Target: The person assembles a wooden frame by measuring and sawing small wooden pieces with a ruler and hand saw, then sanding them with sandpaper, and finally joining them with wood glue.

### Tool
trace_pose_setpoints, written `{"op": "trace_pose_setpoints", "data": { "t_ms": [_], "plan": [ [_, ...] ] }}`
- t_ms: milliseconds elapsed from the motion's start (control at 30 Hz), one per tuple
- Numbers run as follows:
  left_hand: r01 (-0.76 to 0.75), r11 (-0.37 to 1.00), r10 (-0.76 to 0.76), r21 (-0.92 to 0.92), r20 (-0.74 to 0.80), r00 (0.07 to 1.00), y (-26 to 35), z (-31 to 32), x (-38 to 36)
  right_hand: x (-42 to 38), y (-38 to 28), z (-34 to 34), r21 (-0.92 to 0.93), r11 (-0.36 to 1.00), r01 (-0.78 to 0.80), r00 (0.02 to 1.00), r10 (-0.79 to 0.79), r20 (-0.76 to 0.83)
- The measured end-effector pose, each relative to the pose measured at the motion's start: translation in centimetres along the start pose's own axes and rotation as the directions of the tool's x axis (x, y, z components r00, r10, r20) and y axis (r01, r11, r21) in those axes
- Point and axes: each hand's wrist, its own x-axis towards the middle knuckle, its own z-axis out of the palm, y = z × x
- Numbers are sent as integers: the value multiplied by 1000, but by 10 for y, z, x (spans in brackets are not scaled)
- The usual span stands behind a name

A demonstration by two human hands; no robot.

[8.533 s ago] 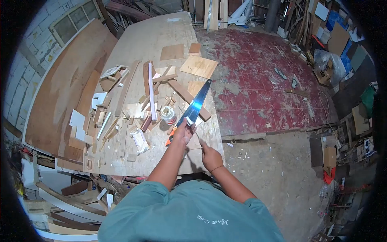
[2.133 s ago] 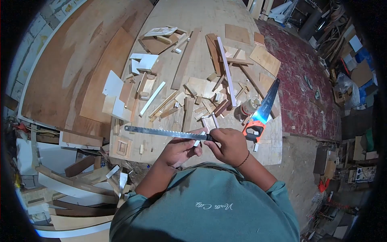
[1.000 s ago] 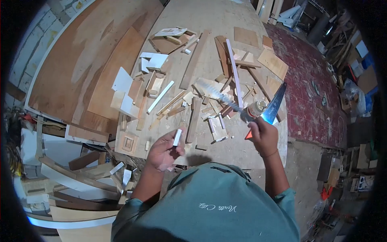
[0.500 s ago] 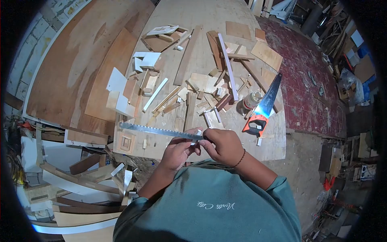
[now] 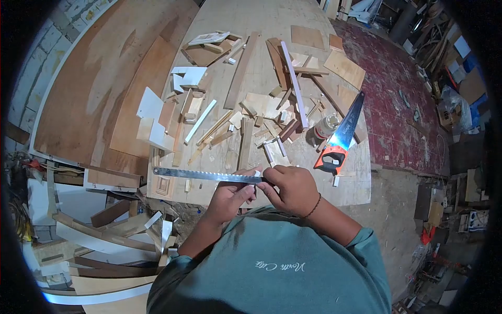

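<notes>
A long toothed saw blade lies nearly level above the table's front edge, its free end pointing left. My right hand is closed around the blade's right end. Just left of it, my left hand is closed on a small white piece, which sits against the blade near its right end; the fingers partly hide this piece. To the right, a hand saw with an orange and black handle lies on the table beside a jar.
Wood offcuts and strips lie across the plywood table. White angled pieces stand at its left edge, near large leaning boards. More curved wood pieces are at lower left.
The saw blade's free left end has swung slightly toward the front edge, so the blade is closer to level. My left hand has shifted a little with it.
</notes>
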Motion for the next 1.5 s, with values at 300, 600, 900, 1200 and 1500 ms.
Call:
{"op": "trace_pose_setpoints", "data": {
  "t_ms": [300, 600, 900, 1200, 1500],
  "plan": [
    [-2, 938, 41, 346, -105, 994, 3, 11, 2, 0, 2, 6, 8, 1000, 0, 999, 0, -48],
    [-94, 911, 141, 402, -88, 986, -8, 11, 7, -1, 5, 11, 8, 1000, -16, 998, 17, -61],
    [-66, 992, 25, -108, -343, 939, -11, -10, 6, -21, 34, 14, -22, 991, -132, 982, 128, -140],
    [-47, 995, 72, 84, -321, 945, 13, -16, 9, -21, 36, -16, 81, 964, -253, 948, 263, -177],
    [-60, 985, 83, 164, -140, 987, -7, 14, 17, 8, 8, -2, 129, 991, -32, 999, 34, -16]
  ]
}}
